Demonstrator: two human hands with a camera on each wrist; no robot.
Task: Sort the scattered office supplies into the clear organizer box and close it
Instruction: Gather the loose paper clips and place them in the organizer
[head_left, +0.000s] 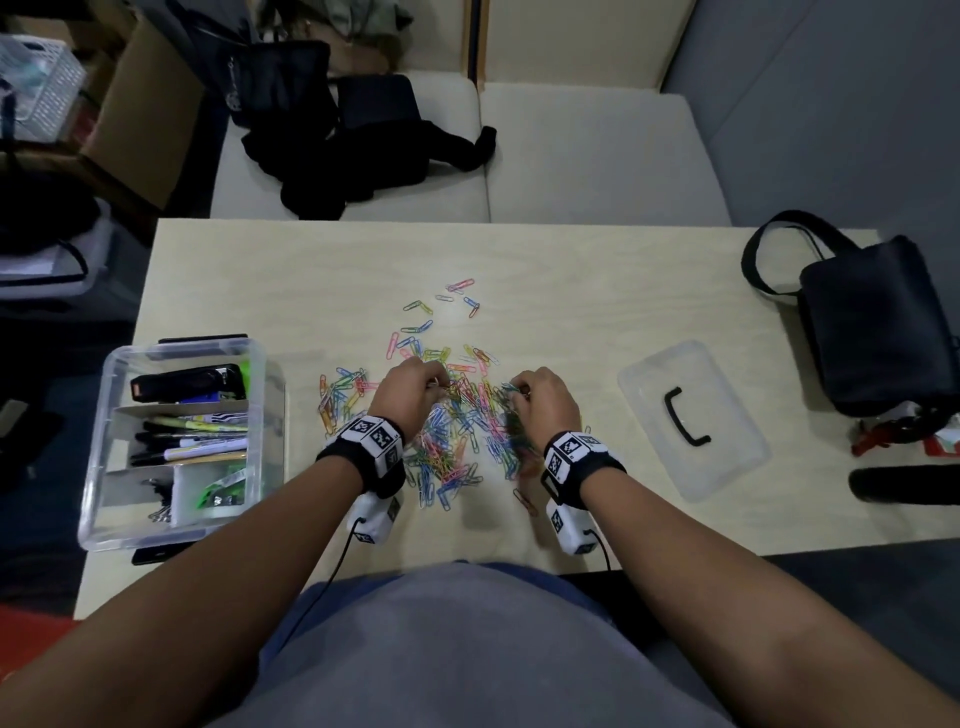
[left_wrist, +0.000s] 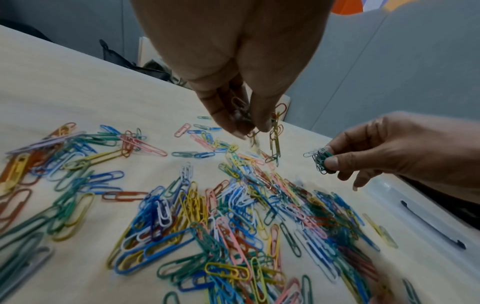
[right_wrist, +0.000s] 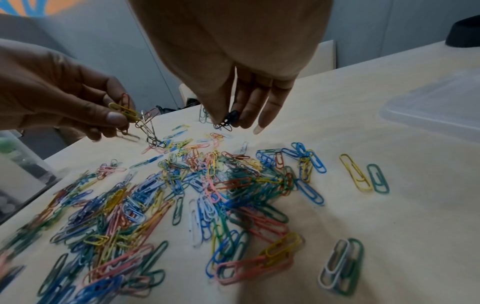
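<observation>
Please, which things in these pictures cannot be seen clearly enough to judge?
- Number of clips each hand pinches: the left hand and right hand cover their own bunches in the wrist views; too small in the head view.
- Organizer box front compartments: contents too small and dim in the head view.
- Paper clips at the picture's left edge: blurred in the right wrist view.
- Lid: cut off by the edge in both wrist views.

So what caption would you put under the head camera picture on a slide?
Both hands, left hand and right hand, pinch paper clips from a colourful pile on the table, open box left, lid right.
</observation>
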